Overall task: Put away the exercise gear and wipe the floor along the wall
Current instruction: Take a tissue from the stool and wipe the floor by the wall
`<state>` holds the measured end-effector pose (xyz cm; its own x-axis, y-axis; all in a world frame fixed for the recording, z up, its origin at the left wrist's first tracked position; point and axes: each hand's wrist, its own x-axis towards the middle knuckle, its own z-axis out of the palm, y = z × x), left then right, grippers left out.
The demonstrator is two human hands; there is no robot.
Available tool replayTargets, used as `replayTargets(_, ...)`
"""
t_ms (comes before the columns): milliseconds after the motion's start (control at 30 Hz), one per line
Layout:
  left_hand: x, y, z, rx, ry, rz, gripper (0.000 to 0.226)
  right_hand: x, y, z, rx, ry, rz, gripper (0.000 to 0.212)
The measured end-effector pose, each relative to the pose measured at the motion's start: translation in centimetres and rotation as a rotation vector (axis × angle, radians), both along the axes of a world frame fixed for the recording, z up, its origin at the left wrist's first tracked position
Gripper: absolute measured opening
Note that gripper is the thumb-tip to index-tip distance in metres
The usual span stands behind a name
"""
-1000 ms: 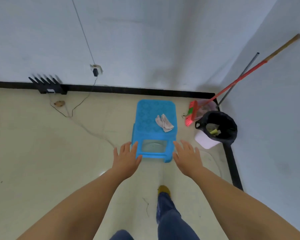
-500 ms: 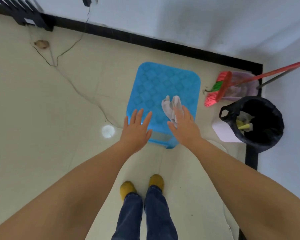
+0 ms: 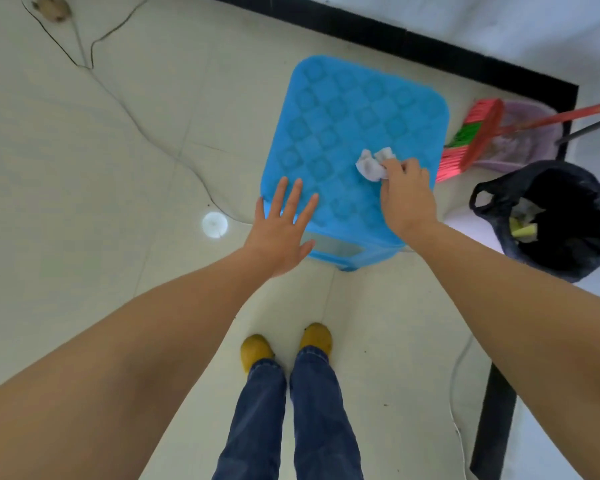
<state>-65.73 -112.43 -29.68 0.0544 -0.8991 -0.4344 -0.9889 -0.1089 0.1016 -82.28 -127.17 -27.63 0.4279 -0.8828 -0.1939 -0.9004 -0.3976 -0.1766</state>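
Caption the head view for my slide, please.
Right hand grips a cloth on a blue stool; left hand open.

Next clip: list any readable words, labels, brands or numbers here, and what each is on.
None can be read. The blue stool has only an embossed pattern, no lettering. The white cloth, the black bin bag and the broom show no text.

right hand [image 3: 404, 199] grip on white cloth [image 3: 371, 166] atop blue stool [image 3: 343, 116]
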Motion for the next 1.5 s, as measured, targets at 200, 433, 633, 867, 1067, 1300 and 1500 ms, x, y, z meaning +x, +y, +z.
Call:
replayTargets(200, 3.0, -0.7, 7.6, 0.009, 0.108, 0.141, 0.053, 1.2, 0.8, 7.0, 0.065, -0.044, 0.026, 0.033)
replayTargets(433, 8.2, 7.0, 19.9, -0.311, 0.104, 0.466, 0.049, 8.0, 5.7, 19.2, 0.073, -0.133, 0.185, 0.038)
replayTargets(633, 11.5, 16.7, 27.8, -0.325, 0.006, 0.828, 0.038, 15.9, 11.8, 26.9, 0.043, -0.150, 0.581, 0.034)
replayTargets(867, 9.5, 31.7, 34.0, -0.350, -0.167, 1.323, 0.038, 23.3, 22.9, 32.1, 0.049, -0.209, 1.114, 0.037)
replayTargets(1067, 2.5, 43.6, 37.3, -0.358, -0.285, 1.689, 0.040, 25.3, 34.3, 35.1, 0.035, -0.210, 1.493, 0.040)
replayTargets(1300, -8.6, 57.4, 40.5, -0.341, -0.486, 2.067, 0.040, 23.8, 51.0, 38.2, 0.006, -0.225, 1.911, 0.039)
replayTargets(1500, -21.0, 68.7, 40.5, -0.263, -0.544, 2.404, 0.040, 17.2, 67.8, 39.2, -0.020, -0.248, 2.264, 0.039)
